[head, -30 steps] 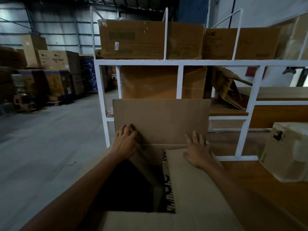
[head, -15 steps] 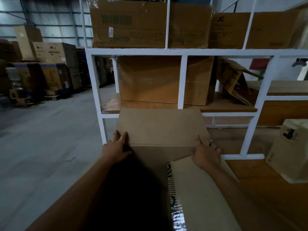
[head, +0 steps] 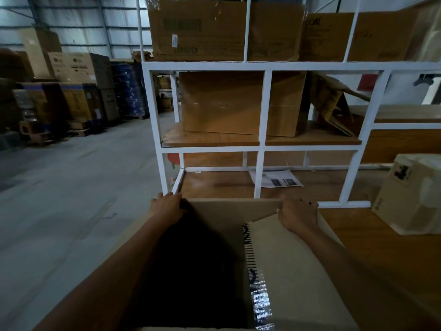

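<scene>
The carton sits right under you, butted against the wooden top on your right and just short of the white rack. Its mouth is dark and open on the left. The right flap already lies flat over its half, with the shiny tape strip along its inner edge.

Beyond that, the far flap leans low across the opening. Your left hand and right hand each take one end of it, fingers curled over the fold line. Holding both corners this way looks meant to bend the flap evenly along its crease rather than twist it. Your right hand also bears on the right flap's far corner, which probably keeps that flap from springing up.

Past your hands, a sheet of paper lies on the rack's lowest board, and a small box stands apart on the right. Brown boxes fill the shelves above.
</scene>
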`<control>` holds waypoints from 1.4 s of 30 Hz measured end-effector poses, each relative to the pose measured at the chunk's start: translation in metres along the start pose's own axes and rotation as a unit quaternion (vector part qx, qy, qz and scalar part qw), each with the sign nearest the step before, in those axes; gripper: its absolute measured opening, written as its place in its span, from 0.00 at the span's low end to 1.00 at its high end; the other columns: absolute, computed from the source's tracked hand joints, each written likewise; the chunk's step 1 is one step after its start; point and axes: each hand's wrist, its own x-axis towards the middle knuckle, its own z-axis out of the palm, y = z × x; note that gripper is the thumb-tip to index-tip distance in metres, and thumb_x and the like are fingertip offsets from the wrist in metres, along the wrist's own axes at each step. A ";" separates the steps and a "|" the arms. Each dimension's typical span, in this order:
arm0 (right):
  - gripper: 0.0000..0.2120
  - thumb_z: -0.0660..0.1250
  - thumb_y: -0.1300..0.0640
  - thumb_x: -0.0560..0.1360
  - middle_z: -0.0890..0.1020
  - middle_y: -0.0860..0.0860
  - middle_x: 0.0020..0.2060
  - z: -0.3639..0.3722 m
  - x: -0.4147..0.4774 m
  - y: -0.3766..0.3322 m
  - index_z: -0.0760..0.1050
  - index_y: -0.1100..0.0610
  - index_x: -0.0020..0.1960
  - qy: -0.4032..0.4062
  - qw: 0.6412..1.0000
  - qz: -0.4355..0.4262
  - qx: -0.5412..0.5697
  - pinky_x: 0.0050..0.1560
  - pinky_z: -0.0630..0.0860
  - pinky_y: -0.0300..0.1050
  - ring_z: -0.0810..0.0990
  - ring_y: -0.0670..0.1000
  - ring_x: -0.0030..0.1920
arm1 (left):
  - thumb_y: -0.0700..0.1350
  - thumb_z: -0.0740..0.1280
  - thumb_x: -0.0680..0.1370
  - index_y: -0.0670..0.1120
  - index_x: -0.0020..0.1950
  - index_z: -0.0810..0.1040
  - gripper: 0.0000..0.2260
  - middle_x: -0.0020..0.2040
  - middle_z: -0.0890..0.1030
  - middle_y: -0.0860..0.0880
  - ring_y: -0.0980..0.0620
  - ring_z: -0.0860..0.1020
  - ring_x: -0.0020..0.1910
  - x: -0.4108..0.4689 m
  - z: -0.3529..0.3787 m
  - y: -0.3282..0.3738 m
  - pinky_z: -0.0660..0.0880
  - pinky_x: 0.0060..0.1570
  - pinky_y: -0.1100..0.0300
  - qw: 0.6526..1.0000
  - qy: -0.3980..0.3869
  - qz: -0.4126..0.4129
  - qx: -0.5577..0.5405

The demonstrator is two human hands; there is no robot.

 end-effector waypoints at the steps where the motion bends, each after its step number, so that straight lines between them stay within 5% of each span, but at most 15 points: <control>1: 0.13 0.62 0.45 0.77 0.78 0.54 0.60 0.000 0.000 -0.002 0.70 0.47 0.59 0.002 1.000 -0.001 0.000 0.65 0.65 0.63 0.75 0.59 0.60 | 0.56 0.65 0.78 0.51 0.64 0.74 0.16 0.61 0.78 0.46 0.43 0.72 0.63 0.000 0.000 -0.002 0.70 0.62 0.45 1.000 -0.001 -0.001 -0.001; 4: 0.12 0.63 0.45 0.77 0.78 0.54 0.59 0.003 0.007 -0.007 0.71 0.48 0.57 0.004 1.000 0.002 -0.004 0.64 0.66 0.63 0.75 0.59 0.60 | 0.56 0.65 0.78 0.51 0.65 0.73 0.17 0.63 0.77 0.46 0.43 0.72 0.64 0.007 0.002 -0.005 0.68 0.64 0.43 1.000 -0.004 -0.003 -0.007; 13: 0.22 0.61 0.45 0.79 0.69 0.57 0.71 0.025 0.080 -0.048 0.66 0.49 0.71 -0.014 0.999 -0.016 -0.039 0.67 0.66 0.61 0.66 0.63 0.69 | 0.59 0.64 0.79 0.50 0.69 0.69 0.22 0.66 0.74 0.46 0.44 0.72 0.65 0.082 0.013 -0.031 0.70 0.62 0.45 1.000 0.011 0.002 0.028; 26: 0.20 0.59 0.47 0.80 0.72 0.56 0.66 0.065 0.195 -0.097 0.67 0.48 0.71 -0.005 0.999 -0.009 -0.043 0.63 0.66 0.60 0.68 0.62 0.64 | 0.59 0.63 0.79 0.49 0.70 0.66 0.24 0.68 0.72 0.44 0.42 0.70 0.67 0.195 0.027 -0.056 0.69 0.64 0.43 0.998 -0.001 -0.002 0.067; 33: 0.27 0.61 0.40 0.74 0.72 0.54 0.67 0.059 0.198 -0.099 0.67 0.47 0.71 -0.034 0.999 -0.009 -0.037 0.65 0.63 0.60 0.67 0.61 0.65 | 0.59 0.63 0.79 0.49 0.69 0.67 0.23 0.66 0.73 0.44 0.42 0.71 0.65 0.199 0.025 -0.055 0.69 0.62 0.43 0.997 -0.001 -0.014 0.070; 38: 0.33 0.58 0.39 0.75 0.63 0.58 0.75 0.031 0.178 -0.094 0.60 0.51 0.76 -0.092 0.994 -0.065 -0.001 0.72 0.55 0.66 0.57 0.64 0.75 | 0.59 0.63 0.79 0.50 0.75 0.62 0.28 0.73 0.67 0.44 0.42 0.65 0.72 0.180 0.005 -0.052 0.66 0.68 0.42 0.999 -0.037 0.006 0.021; 42: 0.24 0.62 0.44 0.77 0.71 0.58 0.70 -0.004 0.128 -0.096 0.70 0.55 0.69 -0.099 0.986 -0.124 0.047 0.68 0.68 0.55 0.68 0.59 0.70 | 0.58 0.63 0.80 0.50 0.78 0.58 0.30 0.77 0.62 0.44 0.42 0.59 0.76 0.136 -0.019 -0.052 0.64 0.71 0.41 0.998 -0.038 0.014 -0.039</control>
